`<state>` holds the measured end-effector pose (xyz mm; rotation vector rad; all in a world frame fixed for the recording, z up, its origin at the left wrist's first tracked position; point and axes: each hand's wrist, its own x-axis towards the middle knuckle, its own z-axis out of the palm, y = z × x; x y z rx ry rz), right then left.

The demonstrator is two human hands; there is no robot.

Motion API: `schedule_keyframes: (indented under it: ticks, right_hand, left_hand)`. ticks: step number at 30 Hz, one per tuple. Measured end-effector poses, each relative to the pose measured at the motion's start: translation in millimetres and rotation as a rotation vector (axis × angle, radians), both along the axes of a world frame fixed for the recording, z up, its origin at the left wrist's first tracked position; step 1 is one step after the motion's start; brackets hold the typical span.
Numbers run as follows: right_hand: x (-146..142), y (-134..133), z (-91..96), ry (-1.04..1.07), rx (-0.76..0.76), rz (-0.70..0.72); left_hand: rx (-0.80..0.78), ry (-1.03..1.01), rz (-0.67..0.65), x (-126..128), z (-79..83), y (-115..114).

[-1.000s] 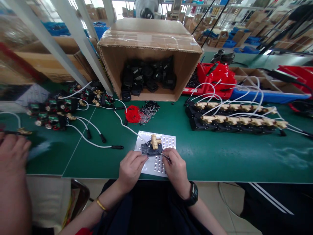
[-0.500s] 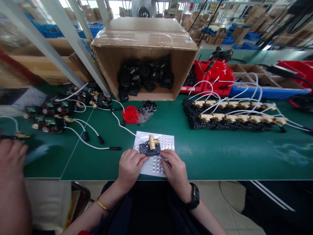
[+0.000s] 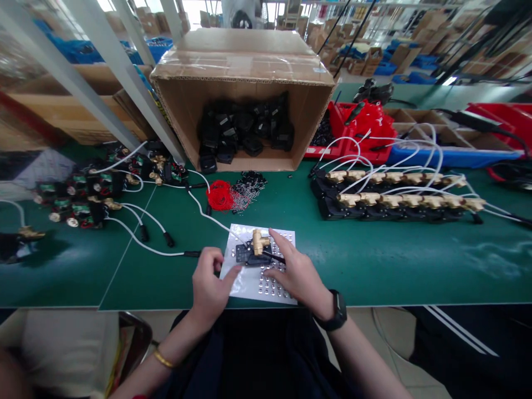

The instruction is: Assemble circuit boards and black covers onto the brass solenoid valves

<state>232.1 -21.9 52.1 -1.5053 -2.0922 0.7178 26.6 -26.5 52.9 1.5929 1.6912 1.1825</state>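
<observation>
A black valve actuator (image 3: 245,255) with a brass tee fitting (image 3: 260,242) and a white cable lies on a white sheet (image 3: 245,288) dotted with small round silvery pieces. My left hand (image 3: 211,284) is at the sheet's left edge, fingers curled loosely and thumb apart, holding nothing. On the other side, my right hand (image 3: 300,274) has its index finger and thumb spread beside the actuator. A slim dark pair of tweezers (image 3: 275,257) runs from that hand towards the base of the fitting; the fingers gripping it are partly hidden.
Red rings (image 3: 220,195) and a pile of screws (image 3: 246,194) lie behind the sheet. A cardboard box (image 3: 245,55) holds black housings. Rows of finished-looking brass-fitted units (image 3: 399,199) stand right, opened units (image 3: 83,194) left. Red bins (image 3: 366,127) are at the back.
My left hand has let go of the actuator and drawn back left. The right hand's thumb and index finger have spread apart, and the tweezers point left. A co-worker's hand at far left has gone.
</observation>
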Motion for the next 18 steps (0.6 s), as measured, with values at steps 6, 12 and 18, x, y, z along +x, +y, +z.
schedule_keyframes:
  ticks: [6, 12, 18]
  right_hand:
    - [-6, 20, 10.8, -0.09, -0.051, 0.127]
    - [-6, 7, 6.7, 0.065, 0.076, -0.104]
    - [61, -8, 43.8, 0.326, 0.34, -0.719]
  left_hand:
    - [-0.461, -1.027, -0.001, -19, 40.2, 63]
    - [-0.015, -0.644, -0.09, 47, 92.8, 86]
    - [0.38, -0.146, -0.688, 118, 185.7, 53]
